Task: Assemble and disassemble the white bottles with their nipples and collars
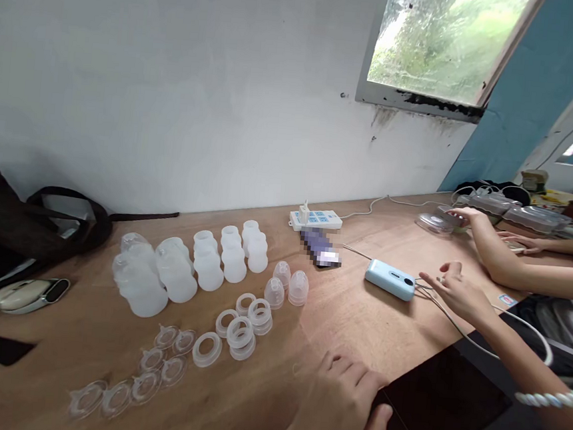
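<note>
My left hand (343,401) is palm down at the table's front edge, its thumb apart from the fingers and nothing visible in it. My right hand (460,294), on the arm with a beaded bracelet (551,399), hovers beside a light-blue oblong device (390,280) with a dark round button. Its fingers are apart, close to the cables (441,309) at the device's right end. Left of my left hand lie translucent rings (207,349), some stacked, and clear ribbed domes (299,288). Farther left are clear tabbed discs (146,387) and rows of frosted white cups (209,270).
A white power strip (323,220) with a plug and a dark phone (321,247) lie near the wall. At the right, a co-worker's arms (494,250) reach over a clear lidded container (435,223). A black bag (25,225) and a beige-and-white gadget (29,294) occupy the left.
</note>
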The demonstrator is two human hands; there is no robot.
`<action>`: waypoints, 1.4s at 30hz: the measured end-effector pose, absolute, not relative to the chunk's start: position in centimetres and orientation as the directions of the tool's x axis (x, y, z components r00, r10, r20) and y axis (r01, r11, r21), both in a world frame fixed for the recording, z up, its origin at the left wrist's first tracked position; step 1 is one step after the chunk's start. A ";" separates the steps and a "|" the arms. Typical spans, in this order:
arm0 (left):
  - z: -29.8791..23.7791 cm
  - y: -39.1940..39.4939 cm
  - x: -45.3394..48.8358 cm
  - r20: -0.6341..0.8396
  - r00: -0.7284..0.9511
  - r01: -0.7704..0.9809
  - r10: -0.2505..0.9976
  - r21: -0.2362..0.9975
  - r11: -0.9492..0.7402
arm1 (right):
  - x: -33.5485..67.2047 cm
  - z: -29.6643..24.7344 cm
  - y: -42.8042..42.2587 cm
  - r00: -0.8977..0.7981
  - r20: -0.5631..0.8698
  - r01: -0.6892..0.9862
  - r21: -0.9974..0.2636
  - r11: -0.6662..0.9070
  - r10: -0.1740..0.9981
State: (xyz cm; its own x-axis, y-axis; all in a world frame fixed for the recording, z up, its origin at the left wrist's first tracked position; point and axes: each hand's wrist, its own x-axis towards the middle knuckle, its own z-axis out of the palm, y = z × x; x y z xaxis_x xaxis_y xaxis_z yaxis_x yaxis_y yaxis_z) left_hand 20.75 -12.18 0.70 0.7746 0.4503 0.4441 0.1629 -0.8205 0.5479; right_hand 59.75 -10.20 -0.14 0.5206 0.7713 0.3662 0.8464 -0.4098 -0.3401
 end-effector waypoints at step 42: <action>-0.8 -2.3 39.5 0.295 0.698 0.258 0.652 0.747 -0.613 | 54.5 -1.2 -12.2 0.356 0.599 0.916 -0.376 -0.141 0.717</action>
State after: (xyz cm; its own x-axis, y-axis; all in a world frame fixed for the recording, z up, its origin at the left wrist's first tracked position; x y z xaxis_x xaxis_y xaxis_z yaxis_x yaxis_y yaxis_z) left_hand 39.51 -2.27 -0.80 0.6984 0.6521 0.2949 0.2575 -0.6135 0.7466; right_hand 54.51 -12.25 -1.17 0.3562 0.7168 0.5995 0.9159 -0.1409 -0.3758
